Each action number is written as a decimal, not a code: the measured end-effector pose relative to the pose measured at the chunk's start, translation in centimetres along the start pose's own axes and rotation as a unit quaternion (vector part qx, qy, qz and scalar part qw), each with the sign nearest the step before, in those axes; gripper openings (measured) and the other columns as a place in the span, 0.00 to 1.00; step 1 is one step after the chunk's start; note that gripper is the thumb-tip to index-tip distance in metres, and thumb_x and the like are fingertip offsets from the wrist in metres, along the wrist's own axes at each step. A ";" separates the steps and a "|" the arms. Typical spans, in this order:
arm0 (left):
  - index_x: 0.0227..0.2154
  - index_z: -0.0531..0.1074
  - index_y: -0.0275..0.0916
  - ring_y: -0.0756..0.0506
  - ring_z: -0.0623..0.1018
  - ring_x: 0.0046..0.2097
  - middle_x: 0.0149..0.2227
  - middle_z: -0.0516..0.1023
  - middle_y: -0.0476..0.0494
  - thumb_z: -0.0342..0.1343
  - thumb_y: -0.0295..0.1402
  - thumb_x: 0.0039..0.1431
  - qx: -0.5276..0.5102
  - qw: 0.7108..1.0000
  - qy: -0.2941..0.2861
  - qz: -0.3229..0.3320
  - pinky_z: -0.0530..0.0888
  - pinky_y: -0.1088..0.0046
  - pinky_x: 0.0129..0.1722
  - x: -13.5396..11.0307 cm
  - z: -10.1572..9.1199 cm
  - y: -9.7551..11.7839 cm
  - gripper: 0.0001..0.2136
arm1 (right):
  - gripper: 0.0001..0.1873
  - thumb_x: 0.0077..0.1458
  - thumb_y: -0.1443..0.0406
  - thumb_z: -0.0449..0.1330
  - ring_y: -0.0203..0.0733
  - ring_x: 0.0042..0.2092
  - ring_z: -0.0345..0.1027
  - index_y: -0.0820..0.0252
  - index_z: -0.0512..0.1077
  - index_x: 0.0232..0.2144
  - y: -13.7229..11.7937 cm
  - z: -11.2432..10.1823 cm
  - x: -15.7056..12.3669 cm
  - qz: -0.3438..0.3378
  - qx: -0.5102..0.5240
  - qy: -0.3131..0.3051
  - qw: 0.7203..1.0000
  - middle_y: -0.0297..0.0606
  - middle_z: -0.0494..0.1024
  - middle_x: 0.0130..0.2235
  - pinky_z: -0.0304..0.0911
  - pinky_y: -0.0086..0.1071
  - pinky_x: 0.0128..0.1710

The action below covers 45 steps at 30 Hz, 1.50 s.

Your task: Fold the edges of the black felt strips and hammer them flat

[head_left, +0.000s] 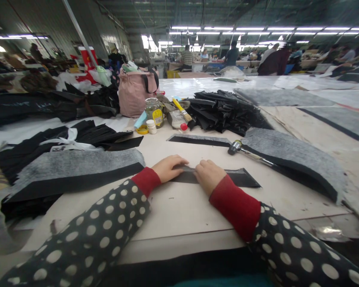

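Observation:
A long black strip of material (pixel 243 180) with a greyish upper edge lies flat on the pale work board (pixel 173 211) in front of me. At its left part, my left hand (pixel 170 167) has thumb and fingers closed on the upper edge. My right hand (pixel 209 175) is a short way to the right, its bent fingers pinching the same edge. Part of the strip is hidden under both hands. Just beyond them lies another narrow black-and-grey strip (pixel 200 140). A hammer (pixel 251 153) with a dark head rests to the right, its handle across a grey-backed black panel (pixel 299 159).
Stacked grey-and-black panels (pixel 77 169) and a tied black bundle (pixel 104 133) sit at left. Behind are a pink bag (pixel 134 93), a glass jar (pixel 154 113), a white bottle (pixel 151 126), a yellow-handled brush (pixel 182 109) and a black pile (pixel 224 111). People work farther back.

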<state>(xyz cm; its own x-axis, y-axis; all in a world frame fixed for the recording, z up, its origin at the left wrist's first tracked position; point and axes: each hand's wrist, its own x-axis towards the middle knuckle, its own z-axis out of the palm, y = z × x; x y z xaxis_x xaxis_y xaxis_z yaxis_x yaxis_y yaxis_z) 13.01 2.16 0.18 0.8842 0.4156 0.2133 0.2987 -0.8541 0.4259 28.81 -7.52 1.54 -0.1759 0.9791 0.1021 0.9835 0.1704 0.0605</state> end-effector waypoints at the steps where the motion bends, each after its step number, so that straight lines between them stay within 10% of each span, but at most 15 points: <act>1: 0.42 0.66 0.35 0.48 0.69 0.42 0.38 0.70 0.43 0.50 0.27 0.52 -0.010 1.000 0.001 -0.014 0.65 0.71 0.44 -0.2 -0.2 -0.3 0.13 | 0.12 0.55 0.65 0.48 0.46 0.39 0.60 0.65 0.69 0.32 0.1 0.0 0.0 0.006 0.007 0.003 1.000 0.45 0.69 0.35 0.56 0.34 0.37; 11: 0.38 0.69 0.36 0.48 0.69 0.42 0.37 0.70 0.45 0.50 0.23 0.49 -0.023 1.000 0.001 -0.020 0.66 0.71 0.45 -0.5 -0.6 -0.1 0.12 | 0.19 0.49 0.75 0.48 0.39 0.42 0.59 0.62 0.68 0.42 0.5 1.2 1.2 -0.036 0.144 0.016 0.989 0.41 0.68 0.39 0.53 0.29 0.44; 25: 0.37 0.69 0.37 0.46 0.67 0.39 0.37 0.68 0.43 0.44 0.32 0.57 0.175 0.983 -0.045 0.009 0.65 0.69 0.41 -1.0 -1.1 2.1 0.11 | 0.14 0.54 0.71 0.44 0.43 0.39 0.59 0.64 0.70 0.35 -1.6 -0.4 0.7 -0.058 0.019 -0.024 0.998 0.45 0.68 0.36 0.58 0.33 0.35; 35: 0.45 0.65 0.39 0.45 0.67 0.43 0.41 0.67 0.43 0.52 0.34 0.51 0.057 0.996 -0.006 -0.066 0.64 0.68 0.45 -1.3 -0.9 0.9 0.17 | 0.12 0.51 0.67 0.51 0.42 0.40 0.62 0.64 0.70 0.37 4.2 -1.0 -2.6 -0.070 0.065 -0.069 0.993 0.45 0.69 0.37 0.57 0.33 0.41; 45: 0.52 0.56 0.40 0.49 0.70 0.35 0.32 0.69 0.51 0.54 0.31 0.46 -0.144 0.980 0.006 -0.137 0.67 0.73 0.38 -1.1 -0.1 1.0 0.27 | 0.14 0.48 0.59 0.54 0.36 0.28 0.66 0.57 0.73 0.34 4.1 -2.7 -1.7 -0.070 0.213 -0.189 0.956 0.35 0.74 0.27 0.57 0.29 0.29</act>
<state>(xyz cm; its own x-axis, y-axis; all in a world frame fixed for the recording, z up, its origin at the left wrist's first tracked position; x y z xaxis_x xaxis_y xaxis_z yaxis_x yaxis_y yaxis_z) 12.27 0.84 0.42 0.7795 0.6230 0.0659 0.4094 -0.5862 0.6991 33.00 -8.79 4.25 -0.3589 0.8996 -0.2487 0.8933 0.2539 -0.3709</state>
